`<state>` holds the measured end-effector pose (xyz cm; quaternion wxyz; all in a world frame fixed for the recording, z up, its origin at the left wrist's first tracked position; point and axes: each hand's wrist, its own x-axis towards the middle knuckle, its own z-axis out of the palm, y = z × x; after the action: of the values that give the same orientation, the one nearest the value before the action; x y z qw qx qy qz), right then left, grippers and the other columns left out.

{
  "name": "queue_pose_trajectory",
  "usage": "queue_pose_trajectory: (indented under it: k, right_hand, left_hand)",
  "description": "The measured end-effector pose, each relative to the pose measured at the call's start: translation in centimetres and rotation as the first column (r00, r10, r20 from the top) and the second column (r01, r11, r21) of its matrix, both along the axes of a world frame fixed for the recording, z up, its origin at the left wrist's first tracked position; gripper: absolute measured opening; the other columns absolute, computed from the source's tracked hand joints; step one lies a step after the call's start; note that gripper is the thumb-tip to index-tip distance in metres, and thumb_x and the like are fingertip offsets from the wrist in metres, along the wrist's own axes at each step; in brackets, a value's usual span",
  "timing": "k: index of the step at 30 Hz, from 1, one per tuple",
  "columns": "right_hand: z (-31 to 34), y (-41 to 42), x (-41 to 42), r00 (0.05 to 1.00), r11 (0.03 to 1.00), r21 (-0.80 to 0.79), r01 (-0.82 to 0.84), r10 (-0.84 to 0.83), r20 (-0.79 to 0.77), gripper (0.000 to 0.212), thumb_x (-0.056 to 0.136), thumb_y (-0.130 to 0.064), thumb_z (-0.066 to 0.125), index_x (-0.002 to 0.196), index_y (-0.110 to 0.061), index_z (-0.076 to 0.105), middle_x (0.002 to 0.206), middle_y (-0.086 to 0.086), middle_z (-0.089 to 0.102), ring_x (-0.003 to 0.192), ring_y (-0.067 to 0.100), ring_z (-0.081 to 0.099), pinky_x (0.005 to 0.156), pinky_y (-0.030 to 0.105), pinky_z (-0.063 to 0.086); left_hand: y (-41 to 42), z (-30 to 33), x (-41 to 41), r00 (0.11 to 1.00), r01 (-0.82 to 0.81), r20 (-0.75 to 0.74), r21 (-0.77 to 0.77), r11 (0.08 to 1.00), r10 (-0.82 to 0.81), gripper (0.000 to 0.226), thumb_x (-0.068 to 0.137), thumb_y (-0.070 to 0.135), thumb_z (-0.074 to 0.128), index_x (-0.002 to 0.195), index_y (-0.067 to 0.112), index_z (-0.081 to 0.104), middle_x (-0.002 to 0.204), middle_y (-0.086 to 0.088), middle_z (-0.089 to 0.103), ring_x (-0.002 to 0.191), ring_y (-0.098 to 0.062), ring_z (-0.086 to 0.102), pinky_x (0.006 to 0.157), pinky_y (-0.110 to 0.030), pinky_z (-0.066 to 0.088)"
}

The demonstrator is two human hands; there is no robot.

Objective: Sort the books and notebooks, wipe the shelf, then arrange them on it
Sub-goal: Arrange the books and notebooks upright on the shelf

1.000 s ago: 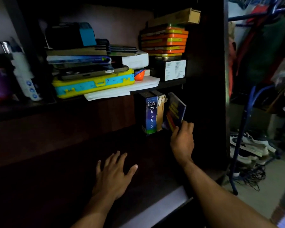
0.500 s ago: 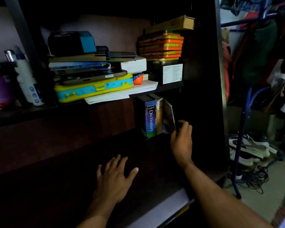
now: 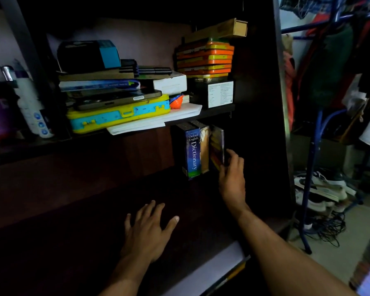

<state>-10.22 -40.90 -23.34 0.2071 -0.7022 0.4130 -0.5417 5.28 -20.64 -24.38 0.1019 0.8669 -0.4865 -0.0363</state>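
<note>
A blue Oxford dictionary [image 3: 192, 153] stands upright at the back right of the dark lower shelf [image 3: 98, 212], with a tan-edged book [image 3: 205, 150] beside it. A thin dark paperback [image 3: 217, 149] stands against that book. My right hand [image 3: 232, 178] holds the paperback's lower edge, fingers on its right face and thumb at its bottom corner. My left hand [image 3: 150, 229] rests flat on the shelf with its fingers spread, holding nothing.
The upper shelf [image 3: 220, 110] carries a yellow and blue case [image 3: 120, 116], stacked books and a tablet, white papers [image 3: 158, 120], orange trays [image 3: 205, 60] and a black box. Bottles [image 3: 30, 103] stand at far left. A blue clothes rack [image 3: 310, 189] and shoes [image 3: 320, 189] are at right.
My right hand has swung the thin paperback from a rightward lean to upright against the other books. My left hand has stayed flat on the shelf.
</note>
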Motion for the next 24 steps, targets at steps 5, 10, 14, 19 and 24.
queue_pose_trajectory:
  k: [5,10,14,19,24]
  right_hand:
    - [-0.1,-0.1,0.6,0.979,0.985,0.134,-0.108,0.129,-0.156,0.081,0.095,-0.007,0.061,0.158,-0.030,0.015,0.151,0.003,0.022,0.131,0.027,0.050,0.105,0.043,0.050]
    - [-0.4,-0.3,0.6,0.989,0.996,0.087,0.034,-0.021,-0.145,0.073,0.093,-0.016,0.065,0.153,-0.028,0.025,0.146,0.001,0.032,0.132,0.021,0.045,0.101,0.035,0.049]
    - [-0.5,-0.8,1.0,0.982,0.974,0.217,-0.060,0.097,-0.164,0.084,0.090,-0.019,0.071,0.156,-0.026,0.020,0.153,0.001,0.032,0.141,0.024,0.040,0.111,0.043,0.044]
    - [-0.4,-1.5,1.8,0.886,0.949,0.315,-0.024,0.166,-0.432,0.111,0.091,-0.035,0.071,0.159,-0.033,-0.016,0.158,0.007,0.024,0.139,0.033,0.041,0.115,0.052,0.036]
    - [-0.6,-2.4,2.4,0.815,0.972,0.228,0.063,0.081,-0.574,0.118,0.088,-0.047,0.070,0.158,-0.026,-0.023,0.153,0.013,0.035,0.137,0.031,0.042,0.112,0.051,0.037]
  left_hand:
    - [-0.1,-0.2,0.2,1.000,0.003,-0.008,0.002,1.000,-0.003,0.075,0.093,0.078,0.017,0.158,0.040,0.019,0.169,0.010,0.010,0.156,-0.014,0.007,0.125,-0.053,0.001]
    - [-0.1,-0.3,0.4,1.000,0.005,-0.010,0.009,1.000,-0.005,0.075,0.094,0.078,0.017,0.159,0.041,0.018,0.170,0.010,0.009,0.156,-0.014,0.007,0.125,-0.053,0.001]
    - [0.0,-0.1,0.2,1.000,0.000,-0.006,0.006,1.000,0.000,0.075,0.094,0.078,0.017,0.158,0.041,0.018,0.170,0.010,0.009,0.156,-0.013,0.007,0.125,-0.052,0.001]
    - [0.0,-0.2,0.3,1.000,0.001,0.020,-0.015,1.000,-0.001,0.073,0.093,0.078,0.019,0.157,0.042,0.020,0.168,0.012,0.013,0.154,-0.014,0.014,0.125,-0.049,0.007]
    - [-0.4,-0.2,0.6,0.998,0.011,0.058,0.009,1.000,-0.012,0.072,0.092,0.079,0.019,0.155,0.044,0.021,0.165,0.013,0.018,0.148,-0.017,0.024,0.120,-0.048,0.016]
